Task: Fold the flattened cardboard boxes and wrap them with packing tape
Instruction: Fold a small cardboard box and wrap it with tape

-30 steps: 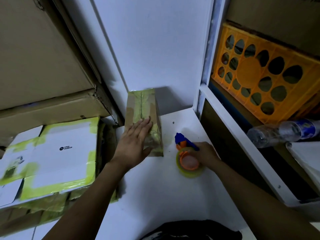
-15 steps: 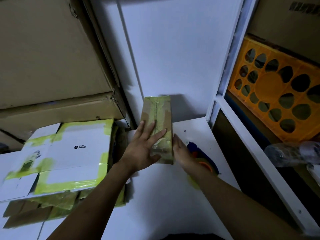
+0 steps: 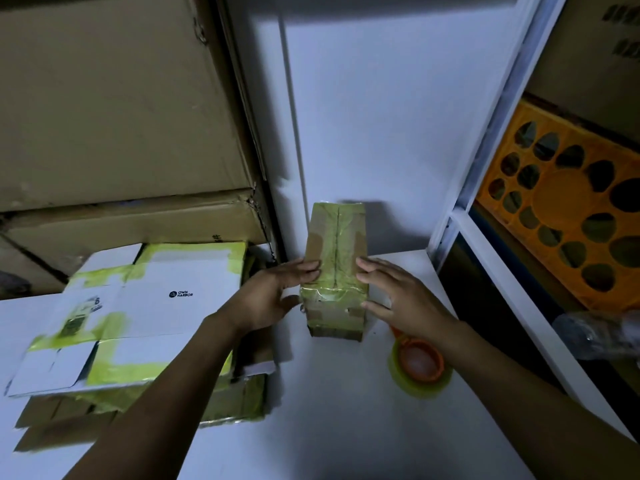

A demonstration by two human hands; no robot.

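Left edge: large brown corrugated cartons, stacked against the wall. Below them: a stack of flattened white cardboard boxes edged in yellow-green tape, lying flat on the white table, the top sheet printed with a small dark logo. Centre-left: left hand, grip spread, fingers straight and laid against the upper left edge of the box, thumb near its left near corner; nothing is pinched. Centre: one small oblong brown cardboard box wrapped in yellow-green packing tape, folded and closed, resting on the table with its far end close to the white back wall. Its long axis runs away from the person, so the two hands flank its long sides, each about equally near. Centre-right: right hand, grip likewise spread, fingertips touching the upper right edge, thumb against the right side lower down. Just beside and nearer than that wrist: a roll of yellow-green packing tape on an orange holder, lying flat, untouched, closest to the right hand. Judgement: a lift or turn of the box between both palms seems the likely next move. Right: white shelf frame, an orange perforated plastic crate, a clear plastic bottle lying on its side.
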